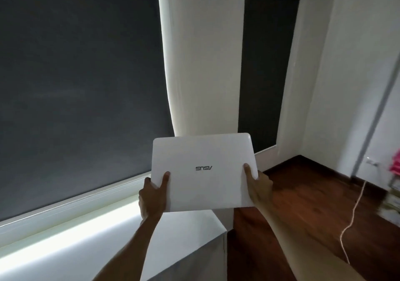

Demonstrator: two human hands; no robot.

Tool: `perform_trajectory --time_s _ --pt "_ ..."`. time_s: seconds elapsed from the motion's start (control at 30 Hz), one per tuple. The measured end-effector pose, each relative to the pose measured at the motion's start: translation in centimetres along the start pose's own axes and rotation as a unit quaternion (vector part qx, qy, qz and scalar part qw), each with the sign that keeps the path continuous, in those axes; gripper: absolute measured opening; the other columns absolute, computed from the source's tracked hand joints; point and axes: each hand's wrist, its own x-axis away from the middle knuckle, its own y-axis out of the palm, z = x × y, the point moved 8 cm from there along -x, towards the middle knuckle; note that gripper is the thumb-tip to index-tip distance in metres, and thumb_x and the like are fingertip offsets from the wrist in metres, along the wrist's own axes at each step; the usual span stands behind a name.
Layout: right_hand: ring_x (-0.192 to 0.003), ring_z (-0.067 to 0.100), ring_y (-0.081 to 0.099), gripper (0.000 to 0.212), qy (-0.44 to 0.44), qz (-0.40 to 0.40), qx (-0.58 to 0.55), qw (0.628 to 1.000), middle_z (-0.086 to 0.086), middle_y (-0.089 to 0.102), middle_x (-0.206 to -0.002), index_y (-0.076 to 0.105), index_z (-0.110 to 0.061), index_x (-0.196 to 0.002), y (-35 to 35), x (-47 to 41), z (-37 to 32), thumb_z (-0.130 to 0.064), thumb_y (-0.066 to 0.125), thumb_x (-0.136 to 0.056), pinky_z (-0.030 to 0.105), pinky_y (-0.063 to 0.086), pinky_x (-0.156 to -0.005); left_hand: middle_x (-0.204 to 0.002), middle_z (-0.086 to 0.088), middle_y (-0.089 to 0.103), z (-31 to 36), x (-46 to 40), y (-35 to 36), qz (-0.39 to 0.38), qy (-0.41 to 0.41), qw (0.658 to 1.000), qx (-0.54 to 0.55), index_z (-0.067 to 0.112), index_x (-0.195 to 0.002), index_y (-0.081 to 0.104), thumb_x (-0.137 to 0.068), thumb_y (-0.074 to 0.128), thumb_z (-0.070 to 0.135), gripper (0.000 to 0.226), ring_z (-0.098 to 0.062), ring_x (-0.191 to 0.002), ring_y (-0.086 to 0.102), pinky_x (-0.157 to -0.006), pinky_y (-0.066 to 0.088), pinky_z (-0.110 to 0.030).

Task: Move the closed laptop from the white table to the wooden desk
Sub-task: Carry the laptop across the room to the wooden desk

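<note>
**White laptop held in the air over the corner of the white table**

Head view: the closed white laptop is up in the air, lid facing the camera with its logo reading upside down, and tilted slightly. It touches no surface. Both hands grip it at its near corners. The left hand is wrapped around the laptop's left near edge, thumb pressed flat on the lid and the other fingers curled beneath, mostly hidden. The right hand clamps the laptop's right edge the same way, thumb on top and the other fingers out of sight under the case.

Just below the laptop lies the white table, its corner under the laptop's near edge. Below and to the right of the laptop is dark wooden floor, with a pale cable trailing across it. Behind the laptop, a white wall pillar stands between two dark roller blinds. The wooden desk is not in view.
</note>
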Motion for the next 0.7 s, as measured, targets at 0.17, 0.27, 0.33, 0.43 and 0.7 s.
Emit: perform_trajectory --time_s 0.17,0.27,0.33,0.43,0.7 --pt "-0.08 0.023 0.063 0.051 0.011 0.066 0.009 0.998 0.006 0.066 -0.09 0.066 -0.013 -0.097 -10.2 -1.9 3.1 -0.06 0.049 -0.094 0.034 0.05 -0.076 -0.086 -0.009 0.069 5.2 3.8 8.0 -0.058 0.033 0.998 0.017 0.019 -0.092 0.053 -0.073 0.051 0.084 0.068 -0.035 -0.075 0.066 -0.067 0.057 -0.046" --pt "-0.074 0.015 0.063 0.057 0.01 0.11 0.012 0.994 0.004 0.068 -0.087 0.07 -0.01 -0.101 -16.5 -2.1 5.1 -0.062 0.049 -0.093 0.027 0.048 -0.061 -0.089 -0.01 0.069 8.7 6.8 12.7 -0.09 0.068 0.993 0.028 0.017 -0.094 0.053 -0.075 0.053 0.081 0.066 -0.037 -0.082 0.067 -0.067 0.054 -0.042" --pt "-0.07 0.011 0.062 0.057 0.026 0.143 0.018 0.989 0.001 0.067 -0.082 0.07 -0.009 -0.099 -20.6 -2.0 6.5 -0.061 0.049 -0.093 0.021 0.042 -0.056 -0.084 -0.004 0.068 10.7 8.9 16.0 -0.119 0.081 0.988 0.046 0.017 -0.092 0.054 -0.075 0.053 0.081 0.066 -0.032 -0.077 0.067 -0.063 0.053 -0.039" --pt "-0.075 0.016 0.068 0.066 0.046 0.204 0.018 0.978 -0.006 0.067 -0.079 0.07 -0.018 -0.093 -26.4 -1.8 8.7 -0.078 0.046 -0.083 0.025 0.05 -0.066 -0.077 0.002 0.068 13.3 11.7 21.3 -0.16 0.1 0.979 0.07 0.02 -0.089 0.058 -0.071 0.054 0.085 0.067 -0.021 -0.066 0.066 -0.06 0.059 -0.042" --pt "-0.087 0.023 0.071 0.074 0.1 0.33 0.046 0.938 0.0 0.075 -0.095 0.074 -0.016 -0.106 -39.7 -1.3 13.9 -0.08 0.045 -0.083 0.042 0.058 -0.085 -0.091 0.0 0.066 20.8 19.7 35.6 -0.31 0.138 0.935 0.103 0.02 -0.103 0.056 -0.07 0.048 0.089 0.077 -0.023 -0.081 0.066 -0.074 0.057 -0.045"
